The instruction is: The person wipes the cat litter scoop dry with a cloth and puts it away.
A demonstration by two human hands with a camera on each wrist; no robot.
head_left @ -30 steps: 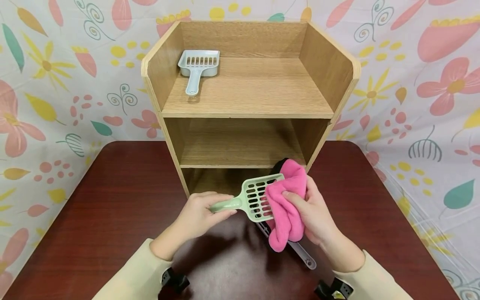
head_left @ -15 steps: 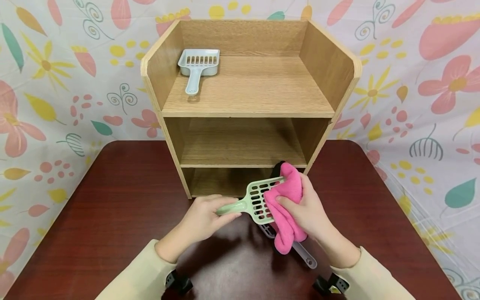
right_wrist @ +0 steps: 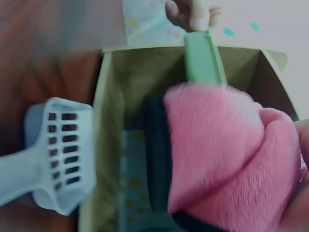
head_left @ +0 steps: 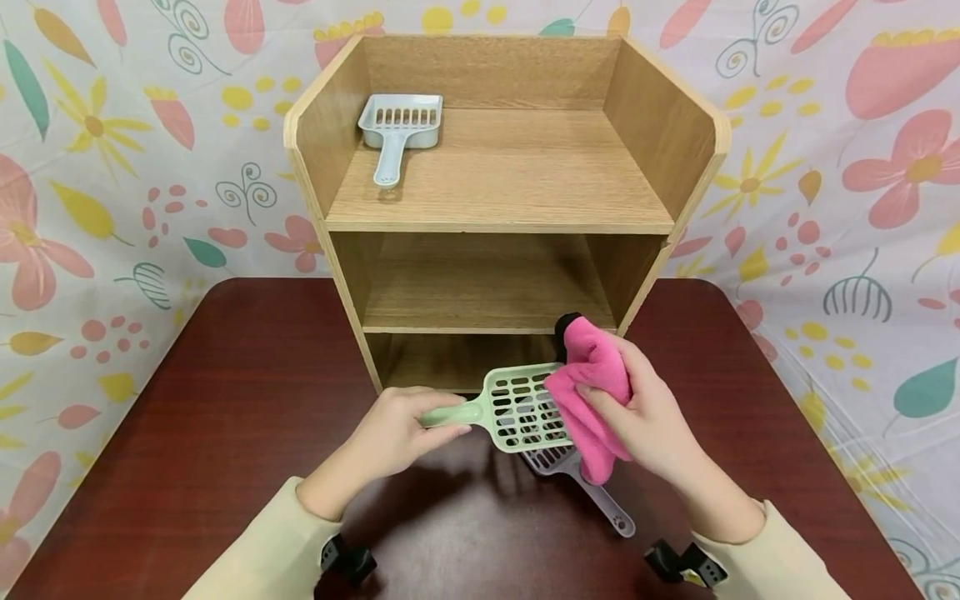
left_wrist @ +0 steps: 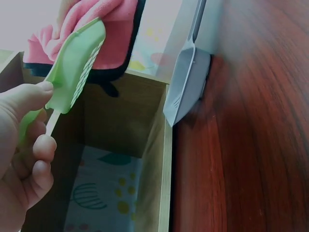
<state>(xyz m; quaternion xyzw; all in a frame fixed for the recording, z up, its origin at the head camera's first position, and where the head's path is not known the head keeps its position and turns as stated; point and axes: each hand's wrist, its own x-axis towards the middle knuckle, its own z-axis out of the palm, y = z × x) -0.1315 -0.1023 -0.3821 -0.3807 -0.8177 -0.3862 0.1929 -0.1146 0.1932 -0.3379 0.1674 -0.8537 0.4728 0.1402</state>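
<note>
My left hand grips the handle of a light green litter scoop, holding it above the table with its slotted head toward the right. My right hand holds a bunched pink cloth with a black edge. The cloth is folded over the right end of the scoop's head and hides that end. In the left wrist view, the thumb and fingers pinch the green scoop near its neck. Beneath both hands in the head view lies a grey-purple slotted scoop, its head partly covered by the green scoop and cloth.
A wooden shelf unit stands at the back of the dark red table. On its top shelf, at the left, a light blue scoop rests in a shallow tray. Patterned fabric hangs behind.
My right hand and the cloth have shifted right and slightly up, baring more of the green scoop's slots. The left hand moved right, then back left with the scoop.
</note>
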